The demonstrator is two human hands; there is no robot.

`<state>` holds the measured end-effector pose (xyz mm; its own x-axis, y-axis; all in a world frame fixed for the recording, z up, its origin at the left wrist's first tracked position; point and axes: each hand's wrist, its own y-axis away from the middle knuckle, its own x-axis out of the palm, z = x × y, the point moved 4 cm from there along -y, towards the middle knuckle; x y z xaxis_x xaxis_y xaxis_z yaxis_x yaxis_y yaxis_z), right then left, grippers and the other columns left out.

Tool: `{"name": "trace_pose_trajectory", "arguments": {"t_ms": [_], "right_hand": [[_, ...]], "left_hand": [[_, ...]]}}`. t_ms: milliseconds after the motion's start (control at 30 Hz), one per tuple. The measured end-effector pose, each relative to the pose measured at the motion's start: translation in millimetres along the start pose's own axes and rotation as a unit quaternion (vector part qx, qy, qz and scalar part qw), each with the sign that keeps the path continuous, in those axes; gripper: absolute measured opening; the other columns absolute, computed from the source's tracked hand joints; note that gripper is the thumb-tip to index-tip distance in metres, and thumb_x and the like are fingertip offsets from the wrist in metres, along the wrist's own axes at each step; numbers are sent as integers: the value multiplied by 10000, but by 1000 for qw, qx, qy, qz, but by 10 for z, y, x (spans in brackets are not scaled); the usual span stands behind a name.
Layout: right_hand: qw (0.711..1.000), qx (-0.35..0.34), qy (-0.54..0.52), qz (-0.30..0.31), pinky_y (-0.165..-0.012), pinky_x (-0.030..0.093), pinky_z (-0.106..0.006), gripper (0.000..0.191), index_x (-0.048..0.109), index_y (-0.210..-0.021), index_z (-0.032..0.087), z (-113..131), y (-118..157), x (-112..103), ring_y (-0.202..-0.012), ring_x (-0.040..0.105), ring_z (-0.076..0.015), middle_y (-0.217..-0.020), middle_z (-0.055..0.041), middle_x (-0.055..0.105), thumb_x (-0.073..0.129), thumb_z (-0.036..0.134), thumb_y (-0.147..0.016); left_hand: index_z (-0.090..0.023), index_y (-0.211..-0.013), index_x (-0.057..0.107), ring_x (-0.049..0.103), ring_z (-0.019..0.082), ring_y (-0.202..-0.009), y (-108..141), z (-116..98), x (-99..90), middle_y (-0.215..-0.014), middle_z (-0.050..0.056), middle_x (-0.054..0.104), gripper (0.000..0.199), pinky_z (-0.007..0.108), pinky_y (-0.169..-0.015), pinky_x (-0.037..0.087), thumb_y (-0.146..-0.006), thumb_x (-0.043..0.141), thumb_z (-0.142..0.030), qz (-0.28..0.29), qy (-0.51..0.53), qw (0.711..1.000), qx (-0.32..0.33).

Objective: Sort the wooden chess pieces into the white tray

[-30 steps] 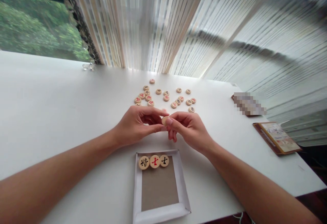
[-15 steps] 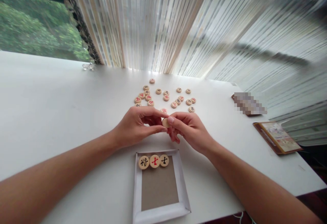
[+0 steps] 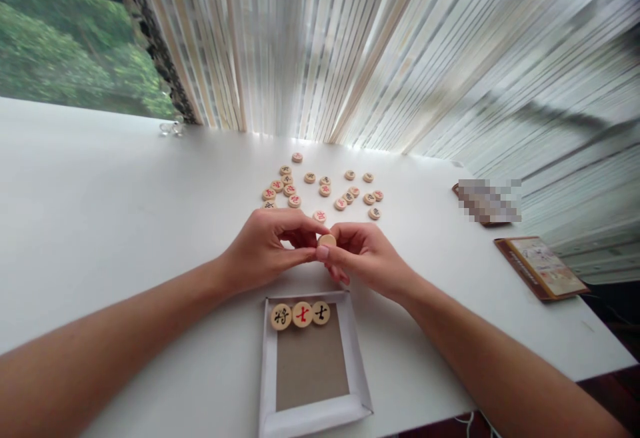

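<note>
Together, the person's left hand (image 3: 265, 245) and right hand (image 3: 373, 255) are pinching one round, pale wooden game piece (image 3: 328, 241) between thumbs and fingers, its blank face showing, above a white table (image 3: 150, 218). Nearer the person, a shallow white tray (image 3: 354, 361) with a brown floor is holding three round wooden discs (image 3: 303, 315) along its far end, marked black, red and black. Beyond the hands, similar red-marked and black-marked pieces (image 3: 325, 191) are lying scattered.
</note>
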<state>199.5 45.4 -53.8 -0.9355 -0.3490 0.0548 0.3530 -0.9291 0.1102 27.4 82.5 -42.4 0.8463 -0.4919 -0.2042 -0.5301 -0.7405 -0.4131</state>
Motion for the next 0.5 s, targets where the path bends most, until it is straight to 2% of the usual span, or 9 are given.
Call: {"name": "trace_pose_trajectory", "arguments": {"t_ms": [167,333,500], "right_hand": [[999,-5,28,-17,-436,387,-196,461,630,-691,168,-19,0,-2,-436,527,-84,-528,28,618,921,509,-797],[999,-27,29,-2,-457,434,-216,497,630,-693,171,34,2,12,-448,546,-92,-551,22,620,825,589,-879],[999,-32,29,15,-465,434,-224,490,639,-715,174,63,2,14,-472,557,-102,-562,20,616,795,597,-907]], "left_hand": [[-143,-998,845,734,126,-681,9,-65,15,-797,44,783,150,191,-639,606,-857,854,-195,9,-45,998,31],[-132,-998,838,769,161,-729,8,-23,16,-840,66,802,178,222,-673,636,-849,878,-222,5,-9,1000,3],[-124,-1003,837,768,152,-718,-1,-16,12,-831,66,806,205,210,-673,639,-829,900,-213,2,19,1000,7]]}}
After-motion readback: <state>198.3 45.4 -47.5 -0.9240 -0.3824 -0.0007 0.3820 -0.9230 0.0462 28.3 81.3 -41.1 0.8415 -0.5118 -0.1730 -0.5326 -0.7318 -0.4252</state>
